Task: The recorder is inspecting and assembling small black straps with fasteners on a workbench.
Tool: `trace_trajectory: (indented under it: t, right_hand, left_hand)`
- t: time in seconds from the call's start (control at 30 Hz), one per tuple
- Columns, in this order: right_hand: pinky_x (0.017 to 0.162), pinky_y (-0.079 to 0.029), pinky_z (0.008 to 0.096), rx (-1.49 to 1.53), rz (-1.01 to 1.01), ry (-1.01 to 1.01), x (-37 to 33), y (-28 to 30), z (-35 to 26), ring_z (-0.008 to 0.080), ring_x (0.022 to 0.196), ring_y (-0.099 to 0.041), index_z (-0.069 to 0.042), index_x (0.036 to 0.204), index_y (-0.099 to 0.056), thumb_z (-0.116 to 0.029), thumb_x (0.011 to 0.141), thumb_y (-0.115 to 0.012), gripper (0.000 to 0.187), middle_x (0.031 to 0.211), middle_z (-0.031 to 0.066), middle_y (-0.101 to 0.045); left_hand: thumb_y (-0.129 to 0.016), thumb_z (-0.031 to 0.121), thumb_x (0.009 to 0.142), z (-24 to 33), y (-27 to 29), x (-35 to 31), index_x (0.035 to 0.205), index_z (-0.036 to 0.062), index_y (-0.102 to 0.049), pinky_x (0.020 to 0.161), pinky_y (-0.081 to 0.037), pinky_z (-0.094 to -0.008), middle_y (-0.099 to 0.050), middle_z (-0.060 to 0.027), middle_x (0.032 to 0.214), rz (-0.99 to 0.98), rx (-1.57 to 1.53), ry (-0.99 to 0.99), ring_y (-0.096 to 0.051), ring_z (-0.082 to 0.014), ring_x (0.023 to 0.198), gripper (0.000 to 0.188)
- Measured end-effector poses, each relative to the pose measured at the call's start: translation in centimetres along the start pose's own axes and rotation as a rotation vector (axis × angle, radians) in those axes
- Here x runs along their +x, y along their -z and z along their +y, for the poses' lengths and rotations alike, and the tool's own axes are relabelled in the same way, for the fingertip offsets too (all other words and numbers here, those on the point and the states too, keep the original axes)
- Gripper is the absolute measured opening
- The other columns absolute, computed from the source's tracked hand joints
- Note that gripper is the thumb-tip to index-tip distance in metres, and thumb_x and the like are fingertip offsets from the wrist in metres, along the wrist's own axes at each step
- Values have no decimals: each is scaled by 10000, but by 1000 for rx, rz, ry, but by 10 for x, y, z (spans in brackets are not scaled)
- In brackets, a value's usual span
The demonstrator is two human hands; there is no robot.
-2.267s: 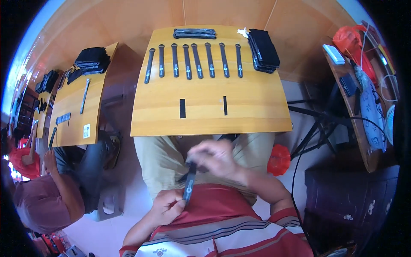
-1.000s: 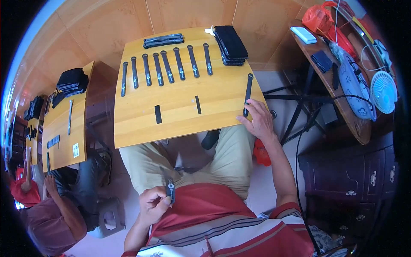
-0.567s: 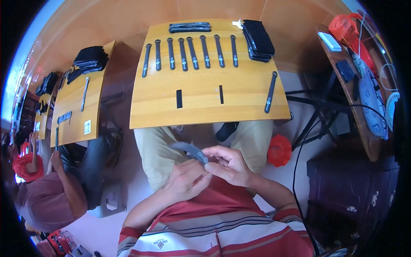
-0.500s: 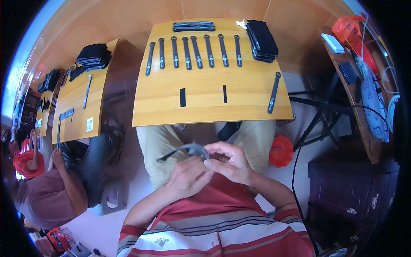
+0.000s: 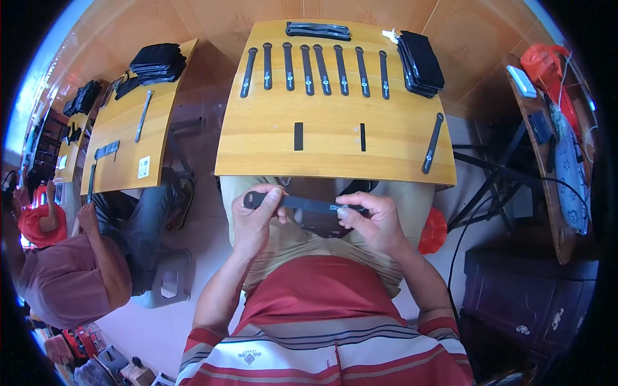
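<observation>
Above my lap a dark grey fabric strap (image 5: 306, 204) is stretched level between my two hands. My left hand (image 5: 254, 222) pinches it near its wide, slotted end, thumb on top. My right hand (image 5: 376, 224) grips the other end, where a small light mark shows beside the thumb; the fingers hide the tip. On the wooden table (image 5: 257, 157) ahead, several similar straps (image 5: 325, 71) lie side by side in a row, slotted ends away from me. A lone strap (image 5: 433, 143) lies at the right edge. A wide black strip (image 5: 298, 136) and a narrower black strip (image 5: 362, 137) sit nearer me.
A strap bundle (image 5: 318, 30) and a black fabric stack (image 5: 421, 64) lie at the table's back. On the left, a person (image 5: 71, 276) sits at another table (image 5: 122, 170). A side table (image 5: 547, 174) and dark cabinet (image 5: 528, 296) stand right, with a hanging cable (image 5: 460, 257).
My hands, close together before with the strap curved between them, have moved apart and up. The strap is now drawn straight. The view has shifted, so the table appears further right.
</observation>
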State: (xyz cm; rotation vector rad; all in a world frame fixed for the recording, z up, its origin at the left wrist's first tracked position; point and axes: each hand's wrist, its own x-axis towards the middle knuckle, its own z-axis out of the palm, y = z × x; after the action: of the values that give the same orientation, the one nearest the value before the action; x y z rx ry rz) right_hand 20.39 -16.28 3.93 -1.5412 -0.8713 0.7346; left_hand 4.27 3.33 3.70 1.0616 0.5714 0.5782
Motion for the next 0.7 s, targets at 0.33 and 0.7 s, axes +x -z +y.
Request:
trace_trajectory:
  t: [0.33, 0.7]
  right_hand:
    - [673, -564, 261, 106, 262, -45, 37, 33, 28, 110, 717, -690, 39, 992, -722, -117, 934, -778, 176, 784, 59, -725]
    - [700, -608, 273, 98, 340, -45, 95, 69, 56, 110, 699, -682, 60, 1087, -706, -118, 1007, -685, 196, 867, 75, -720]
  left_hand:
    - [-761, 45, 939, -1, 13, 53, 1020, -24, -733, 610, -558, -254, -708, -60, 791, -153, 303, -106, -655, -104, 657, 111]
    - [-754, 92, 961, 7, 10, 145, 998, -33, -741, 645, -543, -224, -701, -31, 801, -196, 462, 54, -636, -75, 676, 131]
